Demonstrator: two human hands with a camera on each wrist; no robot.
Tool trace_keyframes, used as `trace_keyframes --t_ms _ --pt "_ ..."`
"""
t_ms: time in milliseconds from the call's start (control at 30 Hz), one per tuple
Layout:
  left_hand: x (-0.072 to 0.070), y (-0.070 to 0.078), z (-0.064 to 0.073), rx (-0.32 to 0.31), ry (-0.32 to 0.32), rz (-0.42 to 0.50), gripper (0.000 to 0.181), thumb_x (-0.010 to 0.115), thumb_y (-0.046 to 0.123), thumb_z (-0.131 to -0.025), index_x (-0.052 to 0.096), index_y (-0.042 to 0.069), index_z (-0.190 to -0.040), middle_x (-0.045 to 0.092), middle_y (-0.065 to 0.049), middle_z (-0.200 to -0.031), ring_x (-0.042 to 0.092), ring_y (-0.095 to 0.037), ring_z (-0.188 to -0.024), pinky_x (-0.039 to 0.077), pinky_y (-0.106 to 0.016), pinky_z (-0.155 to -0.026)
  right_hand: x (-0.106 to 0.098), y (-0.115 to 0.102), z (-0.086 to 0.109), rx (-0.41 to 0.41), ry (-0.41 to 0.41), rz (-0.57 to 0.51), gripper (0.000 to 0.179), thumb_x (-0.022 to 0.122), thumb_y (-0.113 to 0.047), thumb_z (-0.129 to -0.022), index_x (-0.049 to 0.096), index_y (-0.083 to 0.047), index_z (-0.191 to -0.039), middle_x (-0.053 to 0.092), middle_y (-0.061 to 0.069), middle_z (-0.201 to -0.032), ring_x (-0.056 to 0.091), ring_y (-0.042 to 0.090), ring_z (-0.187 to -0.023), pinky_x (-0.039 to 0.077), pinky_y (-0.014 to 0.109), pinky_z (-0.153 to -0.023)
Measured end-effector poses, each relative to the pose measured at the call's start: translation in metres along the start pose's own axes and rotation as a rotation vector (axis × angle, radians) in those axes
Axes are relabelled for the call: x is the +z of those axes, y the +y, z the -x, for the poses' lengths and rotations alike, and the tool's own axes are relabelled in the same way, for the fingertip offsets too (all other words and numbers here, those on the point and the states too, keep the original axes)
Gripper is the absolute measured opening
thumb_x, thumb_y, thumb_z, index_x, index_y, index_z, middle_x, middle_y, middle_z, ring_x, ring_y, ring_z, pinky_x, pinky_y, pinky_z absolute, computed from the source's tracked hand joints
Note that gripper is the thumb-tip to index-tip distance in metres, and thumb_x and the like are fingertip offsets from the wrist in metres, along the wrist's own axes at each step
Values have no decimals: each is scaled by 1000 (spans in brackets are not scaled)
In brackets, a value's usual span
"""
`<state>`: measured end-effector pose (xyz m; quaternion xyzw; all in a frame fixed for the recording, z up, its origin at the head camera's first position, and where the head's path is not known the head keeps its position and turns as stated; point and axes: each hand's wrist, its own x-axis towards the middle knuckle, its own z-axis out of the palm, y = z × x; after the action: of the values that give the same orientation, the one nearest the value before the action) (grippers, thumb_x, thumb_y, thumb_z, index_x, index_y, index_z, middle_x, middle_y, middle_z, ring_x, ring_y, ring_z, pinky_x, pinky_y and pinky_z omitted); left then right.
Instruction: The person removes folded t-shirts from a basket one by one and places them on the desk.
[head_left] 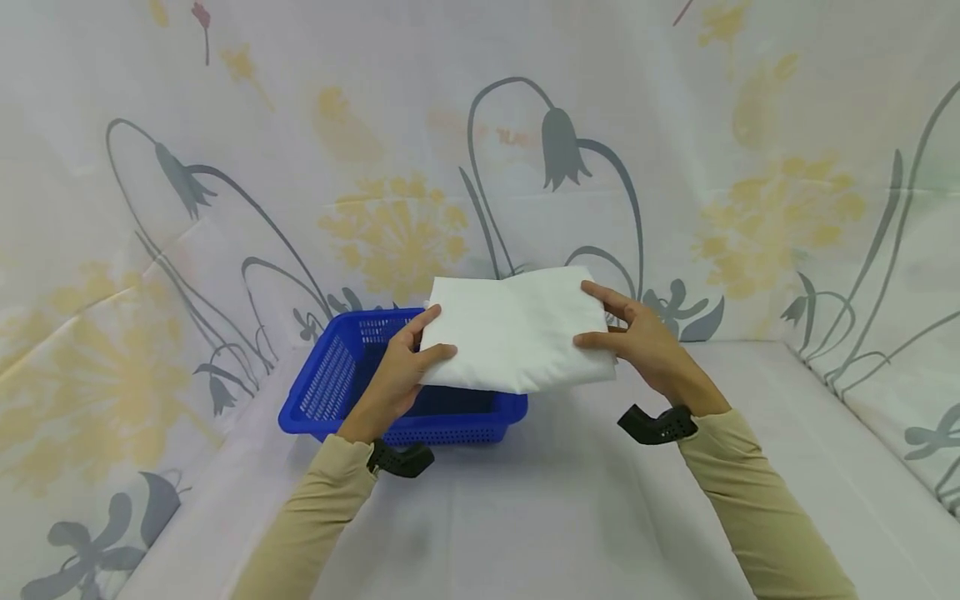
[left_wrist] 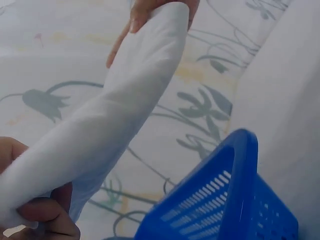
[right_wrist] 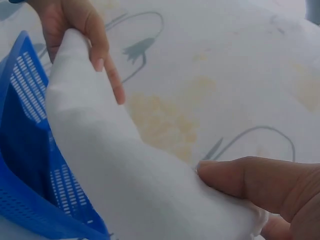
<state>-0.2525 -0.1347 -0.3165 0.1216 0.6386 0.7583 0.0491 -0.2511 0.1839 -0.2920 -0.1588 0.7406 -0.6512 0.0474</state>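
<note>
A folded white cloth [head_left: 517,333] is held up between both hands, stretched sideways. At its left edge the left hand [head_left: 397,371] pinches it, thumb on the near face and the other fingers partly behind. The right hand [head_left: 648,346] grips the opposite edge in the same way. Seen from the left wrist, the cloth [left_wrist: 115,112] shows a thick, rounded fold. Below and behind its left half stands a blue plastic basket [head_left: 450,435], partly covered by the cloth in the head view. The right wrist view shows the right thumb [right_wrist: 245,177] pressed on the cloth.
The basket's slotted wall [left_wrist: 200,202] rises close beside the cloth. Under everything lies a white-covered surface [head_left: 540,508]. A patterned curtain [head_left: 405,125] with grey and yellow flowers hangs behind and at both sides. Each wrist wears a black band [head_left: 660,425].
</note>
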Motion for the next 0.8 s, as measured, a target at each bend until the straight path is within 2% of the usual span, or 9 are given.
trace_keyframes --t_ms 333,600,800 --pt "29 -12 -13 19 -11 30 76 59 -9 -89 26 12 -154 35 -16 -142 47 -32 -120 49 -37 -90 -21 2 18 0 62 -45 81 71 -3 -87 30 -21 -154 31 8 -145 54 18 -107 52 29 -76" --pt "53 -19 -21 35 -34 62 77 61 -11 -87 29 12 -153 37 -16 -138 49 -31 -116 49 -37 -90 -40 3 28 -11 122 -99 80 70 1 -87 31 -21 -154 37 7 -137 55 17 -105 53 27 -75" --pt "68 -25 -26 41 -39 75 76 62 -12 -87 31 12 -153 39 -16 -139 51 -30 -115 48 -39 -91 -54 3 38 -5 134 -93 80 69 0 -87 31 -22 -154 30 8 -145 50 16 -110 52 26 -76"
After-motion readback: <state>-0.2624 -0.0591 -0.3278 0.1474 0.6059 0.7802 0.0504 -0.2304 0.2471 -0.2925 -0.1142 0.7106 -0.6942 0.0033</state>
